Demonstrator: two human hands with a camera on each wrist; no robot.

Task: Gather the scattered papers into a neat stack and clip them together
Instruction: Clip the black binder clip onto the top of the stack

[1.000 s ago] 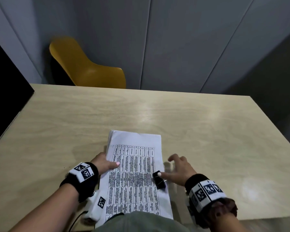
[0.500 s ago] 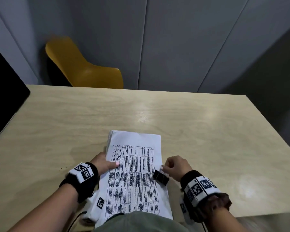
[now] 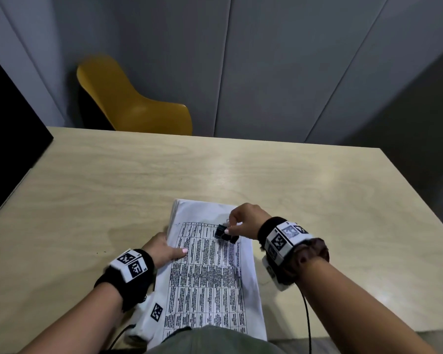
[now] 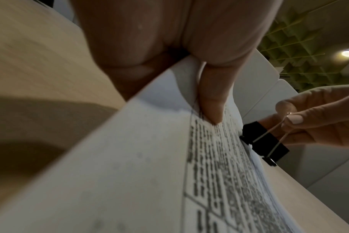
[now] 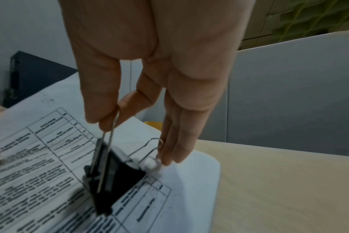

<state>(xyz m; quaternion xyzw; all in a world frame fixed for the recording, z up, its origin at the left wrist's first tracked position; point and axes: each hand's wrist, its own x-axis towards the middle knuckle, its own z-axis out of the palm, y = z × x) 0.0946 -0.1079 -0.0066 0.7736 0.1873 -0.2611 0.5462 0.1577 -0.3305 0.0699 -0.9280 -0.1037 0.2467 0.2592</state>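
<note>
the papers already lie as 1 squared stack of printed tables on the near middle of the wooden table, its near end reaching the table's near edge. so the gathering looks done and the clipping is the step in hand.

the left hand is at the stack's left edge, thumb laid flat on the top sheet; in the left wrist view the other fingers seem tucked under that edge, so it pinches the papers.

the right hand hovers over the far right part of the top sheet, thumb and fingertip pinched on 1 wire handle of the black binder clip. the clip's second handle is free beside the other fingers, which hang straight. the clip body rests on or just above the page; i cannot tell which.

judging from this, the next move calls for gripping both handles, squeezing the clip's mouth wide, and sliding it over an edge of the stack while the left hand keeps the sheets aligned.
</note>
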